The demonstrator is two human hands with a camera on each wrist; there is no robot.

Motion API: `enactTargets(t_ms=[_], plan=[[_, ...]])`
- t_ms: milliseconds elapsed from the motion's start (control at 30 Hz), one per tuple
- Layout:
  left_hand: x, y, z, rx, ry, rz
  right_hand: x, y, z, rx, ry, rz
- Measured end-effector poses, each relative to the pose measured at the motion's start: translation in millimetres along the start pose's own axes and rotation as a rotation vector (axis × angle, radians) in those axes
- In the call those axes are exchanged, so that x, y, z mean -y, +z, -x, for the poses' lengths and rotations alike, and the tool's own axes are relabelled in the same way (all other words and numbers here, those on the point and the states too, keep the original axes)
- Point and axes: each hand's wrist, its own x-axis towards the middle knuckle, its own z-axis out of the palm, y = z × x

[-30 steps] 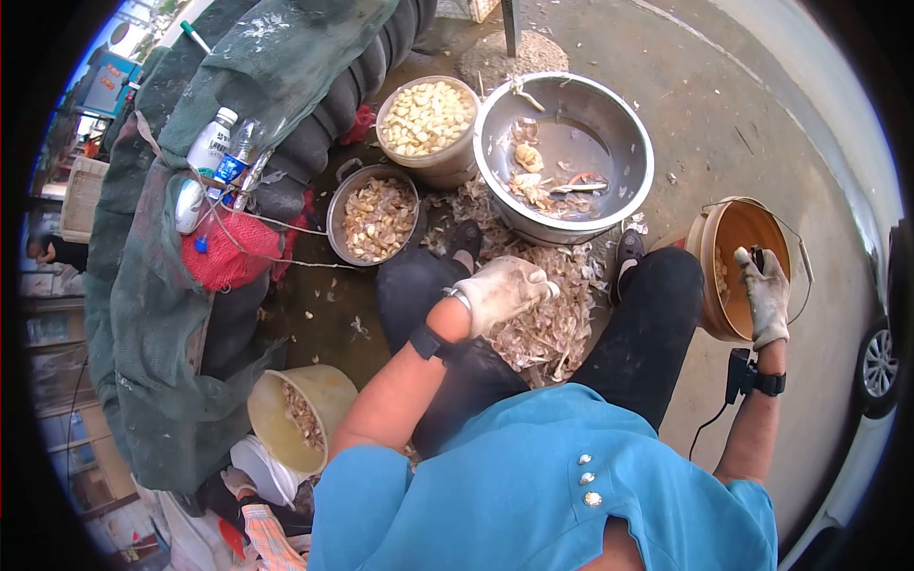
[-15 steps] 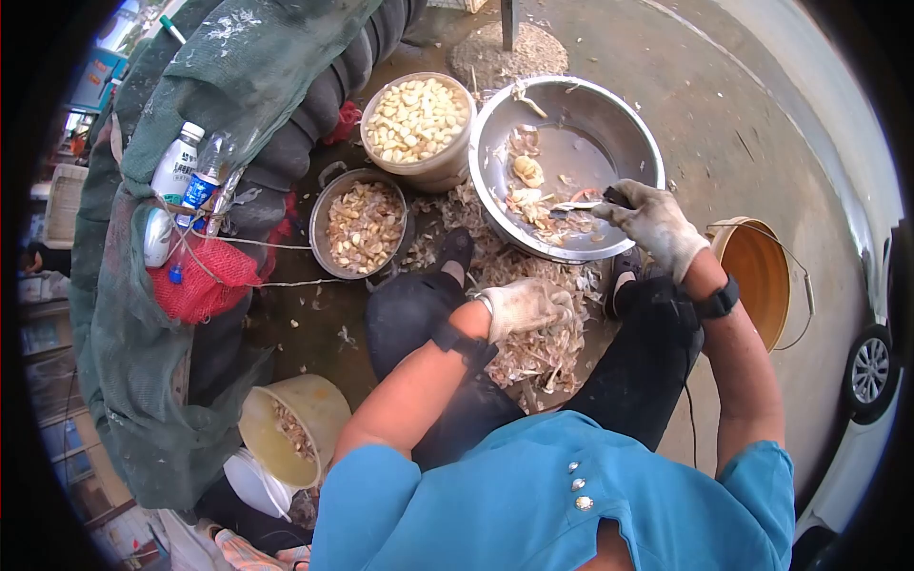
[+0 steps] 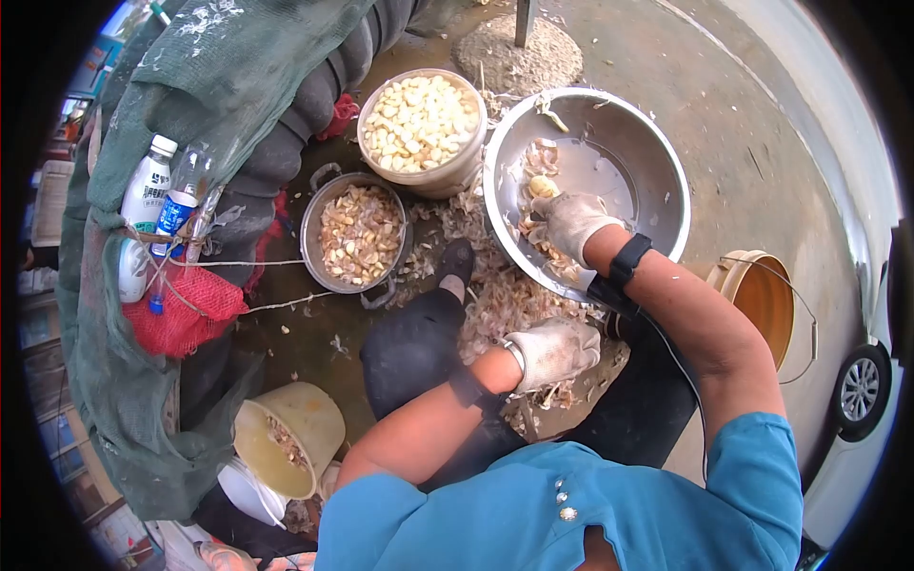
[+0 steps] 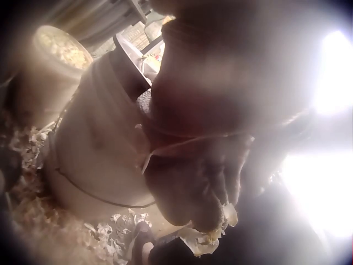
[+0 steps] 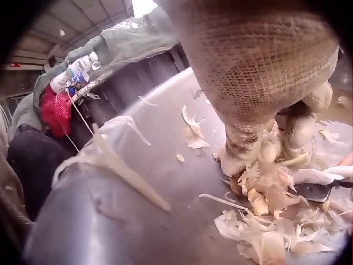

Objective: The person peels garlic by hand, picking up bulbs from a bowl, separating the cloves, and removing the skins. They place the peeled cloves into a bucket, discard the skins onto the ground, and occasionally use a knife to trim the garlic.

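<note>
My gloved right hand (image 3: 576,224) reaches down into a wide steel basin (image 3: 657,181). Its thumb and curled fingers grip garlic (image 5: 269,148) among loose papery skins (image 5: 270,243); something dark shows between the fingers. A pale garlic bulb (image 3: 543,187) sits just ahead of the fingertips. Beside them in the basin, a dark flat blade-like piece (image 5: 314,191) lies under white and reddish scraps. My gloved left hand (image 3: 554,352) is held above my lap, fingers curled. From its fingertips stick out pale garlic pieces with skin (image 4: 204,240), the rest hidden by the glove.
A tub of peeled cloves (image 3: 422,124) and a pot of unpeeled cloves (image 3: 357,233) stand left of the basin. Skins (image 3: 505,319) cover the ground between my feet. An orange-brown bucket (image 3: 762,309) stands right; a cream bucket (image 3: 319,428) tilts at left. Bottles (image 3: 150,181) hang by the netting.
My right hand has swung from the brown bucket over to the basin and down into the garlic there. The left hand has stayed above my lap, shifting slightly right and nearer my body.
</note>
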Motion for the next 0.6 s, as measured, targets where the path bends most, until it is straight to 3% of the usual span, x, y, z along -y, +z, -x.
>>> enactTargets(t_ms=[67,100,200,300,367,400,500,533,600], plan=[[-10.7,-7.8,-4.7,0.054,-0.431,0.36,-2.6,5.0,-7.3,0.018,-0.021,0.033],[-9.9,-6.7,-4.7,0.053,-0.431,0.36,-2.1,2.0,-6.0,0.018,-0.022,0.034],[-6.5,-5.6,-4.4,0.033,-0.392,0.319,-5.3,-7.1,3.1,0.054,0.043,-0.083],[-0.8,-13.3,-4.0,0.132,-0.25,0.27,-7.7,-21.8,21.8,0.035,0.026,-0.172],[6.0,-12.0,0.7,-0.043,0.09,0.0,-23.5,-20.7,32.0,-0.011,0.004,-0.312],[9.3,-12.1,2.6,-0.043,0.093,-0.001,-26.0,-24.0,39.9,-0.056,-0.019,-0.454],[18.6,-19.4,9.4,-0.189,-0.077,0.338,-27.2,-33.8,76.9,-0.091,0.036,-0.616],[2.1,-34.5,11.1,-0.191,-0.351,0.624,-26.2,-35.4,89.7,-0.093,0.05,-0.686],[-12.1,-39.6,9.3,-0.446,-0.658,0.876,-27.0,-24.8,112.4,-0.145,-0.001,-0.703]])
